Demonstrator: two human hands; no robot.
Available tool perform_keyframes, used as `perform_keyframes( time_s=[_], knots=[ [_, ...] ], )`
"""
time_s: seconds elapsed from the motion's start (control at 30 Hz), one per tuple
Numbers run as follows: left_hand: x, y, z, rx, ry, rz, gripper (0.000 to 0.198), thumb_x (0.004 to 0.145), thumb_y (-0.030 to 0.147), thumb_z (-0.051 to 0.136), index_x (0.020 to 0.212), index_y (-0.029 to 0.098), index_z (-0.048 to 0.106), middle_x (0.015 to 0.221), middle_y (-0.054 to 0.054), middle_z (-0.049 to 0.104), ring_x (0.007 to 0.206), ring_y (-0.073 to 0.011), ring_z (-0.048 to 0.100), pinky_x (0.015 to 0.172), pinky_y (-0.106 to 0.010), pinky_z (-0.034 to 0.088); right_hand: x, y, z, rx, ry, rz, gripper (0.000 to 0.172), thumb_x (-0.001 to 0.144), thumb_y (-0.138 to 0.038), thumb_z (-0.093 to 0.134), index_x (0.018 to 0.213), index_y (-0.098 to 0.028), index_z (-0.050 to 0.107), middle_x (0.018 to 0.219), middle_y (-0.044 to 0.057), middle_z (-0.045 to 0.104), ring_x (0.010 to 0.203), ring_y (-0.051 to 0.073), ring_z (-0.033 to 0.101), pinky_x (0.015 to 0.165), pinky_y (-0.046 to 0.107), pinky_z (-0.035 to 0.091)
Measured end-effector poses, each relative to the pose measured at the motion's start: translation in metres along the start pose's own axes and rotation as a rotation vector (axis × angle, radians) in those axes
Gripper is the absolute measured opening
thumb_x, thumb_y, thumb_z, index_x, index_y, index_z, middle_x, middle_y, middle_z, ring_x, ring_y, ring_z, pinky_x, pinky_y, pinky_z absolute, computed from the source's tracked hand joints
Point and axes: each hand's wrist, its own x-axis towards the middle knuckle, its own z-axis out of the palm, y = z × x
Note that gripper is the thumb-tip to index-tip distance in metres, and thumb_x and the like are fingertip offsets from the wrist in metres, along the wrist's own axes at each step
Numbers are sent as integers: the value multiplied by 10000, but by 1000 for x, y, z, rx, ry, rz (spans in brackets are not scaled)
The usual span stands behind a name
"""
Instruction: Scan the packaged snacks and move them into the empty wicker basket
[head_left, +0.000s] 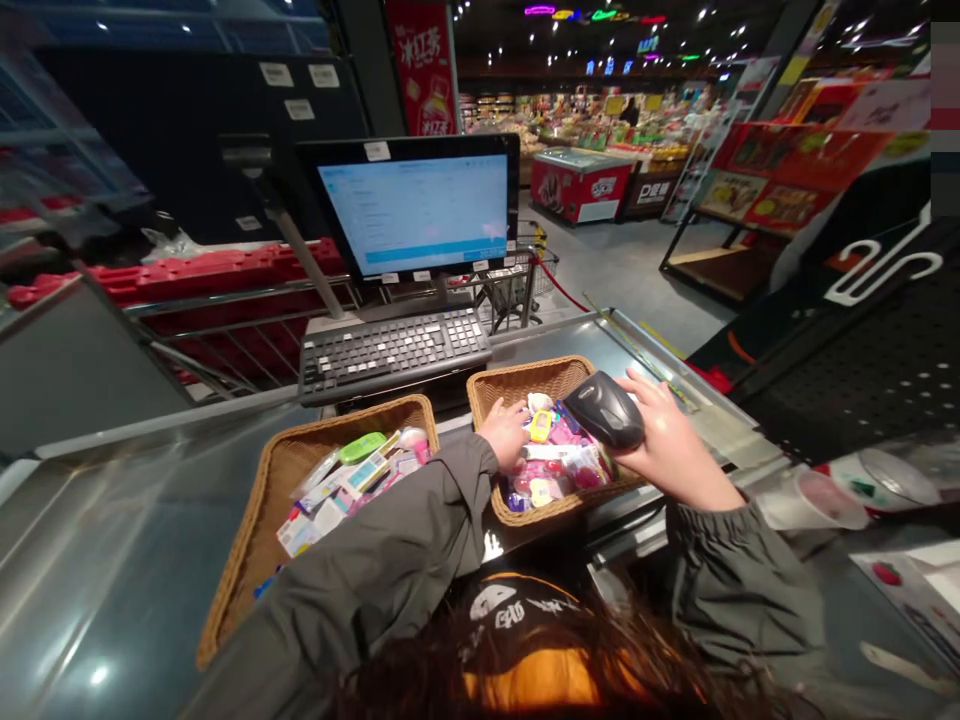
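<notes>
A black handheld barcode scanner (606,411) is gripped in my right hand (664,440), above the right side of a wicker basket (525,377). This basket holds small packaged goods, among them a yellow-framed item (540,427) and clear-wrapped colourful packs (551,470). At its left rim, my left hand (505,432) reaches in with fingers apart, close to the yellow-framed item; whether they touch it I cannot tell. A larger wicker basket (259,490) stands to the left, partly hidden by my left sleeve. Inside lie a green case (362,447) and several small boxes and packets.
Behind the baskets are a black keyboard (394,350) and a lit monitor (416,210) on the metal counter (127,510). Cups (814,498) stand at the right. A shopping cart (510,285), a red freezer (579,187) and a shelf of boxes (787,170) are beyond.
</notes>
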Motion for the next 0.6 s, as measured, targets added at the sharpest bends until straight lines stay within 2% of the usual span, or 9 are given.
perform_keyframes(
  time_s=[0.17, 0.33, 0.47, 0.6],
  knots=[
    [45, 4, 28, 40, -43, 84, 427, 667, 438, 801, 994, 174, 729, 1453, -170, 482, 1435, -367, 289, 1164, -640, 137, 1, 18, 1, 25, -5, 18, 453, 740, -315, 610, 1175, -192, 630, 1320, 160, 582, 1382, 428, 387, 1101, 699, 278],
    [60, 7, 46, 76, -23, 124, 364, 681, 397, 785, 962, 171, 730, 1425, -173, 511, 1439, -348, 286, 1176, -605, 134, 5, 31, 4, 61, -39, 46, 463, 761, -300, 621, 1211, -190, 610, 1344, 158, 563, 1398, 425, 367, 1121, 712, 239],
    [61, 8, 43, 49, -23, 109, 252, 774, 278, 644, 996, 187, 721, 1376, -146, 565, 1405, -313, 365, 1177, -608, 133, 8, 39, 9, 77, -46, 59, 430, 754, -293, 642, 1172, -191, 633, 1337, 159, 571, 1392, 439, 366, 1105, 734, 237],
    [57, 3, 23, -10, 11, 43, 296, 758, 259, 634, 1034, 190, 716, 1454, -129, 504, 1428, -329, 331, 1176, -631, 125, 10, 44, 10, 84, -34, 44, 432, 767, -312, 650, 1181, -190, 630, 1335, 161, 574, 1392, 426, 374, 1114, 714, 245]
  ],
)
